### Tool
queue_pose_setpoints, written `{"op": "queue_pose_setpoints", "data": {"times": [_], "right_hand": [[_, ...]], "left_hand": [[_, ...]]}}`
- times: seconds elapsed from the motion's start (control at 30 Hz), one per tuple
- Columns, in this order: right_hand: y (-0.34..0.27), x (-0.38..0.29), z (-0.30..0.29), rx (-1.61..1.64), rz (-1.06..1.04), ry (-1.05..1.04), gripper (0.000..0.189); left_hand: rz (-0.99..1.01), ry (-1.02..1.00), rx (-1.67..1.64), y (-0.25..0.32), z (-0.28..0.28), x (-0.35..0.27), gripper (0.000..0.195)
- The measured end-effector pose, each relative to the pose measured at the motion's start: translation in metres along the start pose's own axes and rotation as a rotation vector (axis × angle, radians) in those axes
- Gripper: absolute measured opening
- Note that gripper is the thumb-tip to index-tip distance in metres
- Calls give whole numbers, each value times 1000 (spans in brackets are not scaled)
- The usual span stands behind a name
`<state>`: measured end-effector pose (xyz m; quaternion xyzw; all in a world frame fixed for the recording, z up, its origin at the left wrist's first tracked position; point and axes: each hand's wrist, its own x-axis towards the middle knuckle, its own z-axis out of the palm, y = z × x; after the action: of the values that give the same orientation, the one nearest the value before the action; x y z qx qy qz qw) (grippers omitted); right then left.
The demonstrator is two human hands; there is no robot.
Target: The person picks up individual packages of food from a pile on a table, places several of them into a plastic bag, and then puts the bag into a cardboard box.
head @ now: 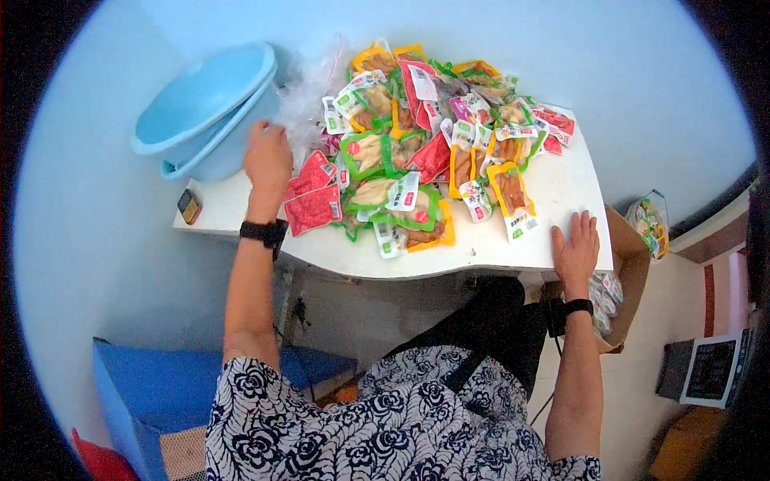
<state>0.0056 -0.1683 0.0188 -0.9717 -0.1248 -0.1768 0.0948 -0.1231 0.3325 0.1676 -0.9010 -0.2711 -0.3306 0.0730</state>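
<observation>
My left hand (268,157) is raised beside two nested light-blue plastic basins (198,99), fingers curled. A crumpled clear plastic bag (305,99) lies just to its right; whether the fingers grip anything is hidden. Flat on the right end of the white tabletop (541,198), my right hand (576,246) rests with nothing in it. Between my hands spreads a heap of vacuum-packed food pouches (421,138), edged in green, yellow and red. Red pouches (313,209) lie closest to my left wrist. A yellow-edged pouch (511,192) is the nearest to my right hand.
At the table's left corner lies a small dark device (189,207). Below the right edge stands an open cardboard box (628,282) holding packets. Farther right, a clear container (649,225) holds more pouches. A blue box-like object (174,391) stands at the lower left.
</observation>
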Motion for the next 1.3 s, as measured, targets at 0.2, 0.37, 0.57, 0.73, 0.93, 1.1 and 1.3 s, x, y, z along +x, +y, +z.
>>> {"op": "queue_pose_setpoints", "data": {"times": [0.2, 0.37, 0.57, 0.73, 0.93, 1.1, 1.3], "right_hand": [[-11, 4, -4, 53, 3, -27, 60], [-12, 3, -7, 52, 2, -14, 60], [-9, -1, -5, 66, 6, 30, 60], [-9, 0, -4, 105, 11, 32, 59], [-14, 3, -6, 108, 25, -8, 59], [-11, -1, -2, 78, 23, 22, 59], [-6, 1, 4, 82, 27, 16, 59]], "left_hand": [[313, -211, -118, -37, 66, 62, 20], [-192, -252, -400, -34, 79, 83, 19], [-49, 14, -220, -9, 39, 75, 24], [344, 131, 41, -4, 44, 69, 34], [21, -28, 65, -30, 73, 74, 27], [310, 587, 17, 6, 18, 60, 22], [-175, 248, -1262, 93, -56, 25, 13]]}}
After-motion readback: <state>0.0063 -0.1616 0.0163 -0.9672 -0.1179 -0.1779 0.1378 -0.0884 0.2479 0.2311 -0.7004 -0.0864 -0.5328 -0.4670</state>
